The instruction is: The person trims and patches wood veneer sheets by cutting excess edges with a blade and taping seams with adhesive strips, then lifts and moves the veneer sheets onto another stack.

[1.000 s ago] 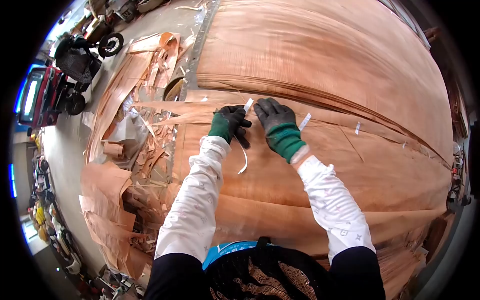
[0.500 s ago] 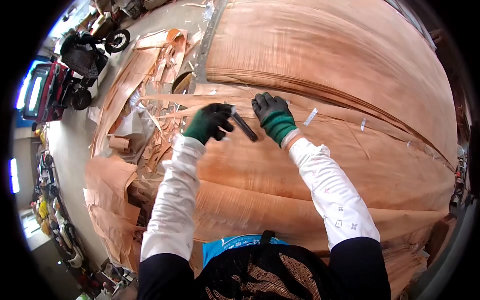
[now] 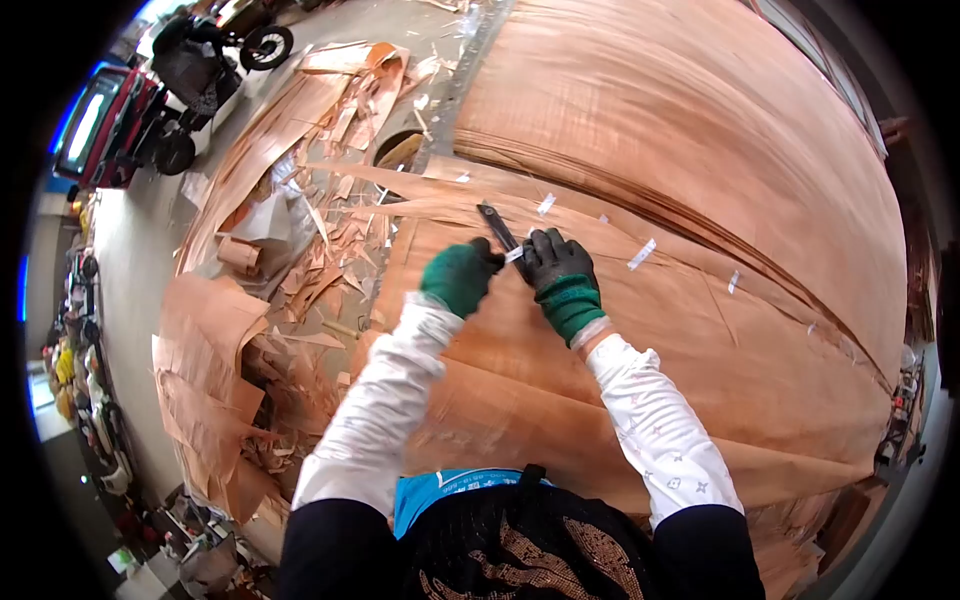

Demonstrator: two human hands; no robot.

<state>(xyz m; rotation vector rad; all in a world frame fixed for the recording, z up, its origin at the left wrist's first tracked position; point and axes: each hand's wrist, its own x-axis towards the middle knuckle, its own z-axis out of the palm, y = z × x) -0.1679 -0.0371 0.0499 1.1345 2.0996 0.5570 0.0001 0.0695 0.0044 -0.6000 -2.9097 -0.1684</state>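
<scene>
A slim black hand tool (image 3: pixel 499 228) (possibly a cutter; no blade is discernible) is just ahead of and between the 2 gloved hands, above the wood veneer sheet (image 3: pixel 640 340). Its long axis slants from far left to near right, its near end by the right hand (image 3: pixel 563 280), the closer of the 2. That hand's fingers are bent and close together; whether it grips the tool cannot be told. The left hand (image 3: pixel 462 277) is blurred, fingers curled, a short white tape strip (image 3: pixel 514 254) at its fingertips; grip unconfirmed. The tool appears straight, its far end rounded. The sheet is reddish-brown, bearing white tape pieces (image 3: pixel 642 254).
</scene>
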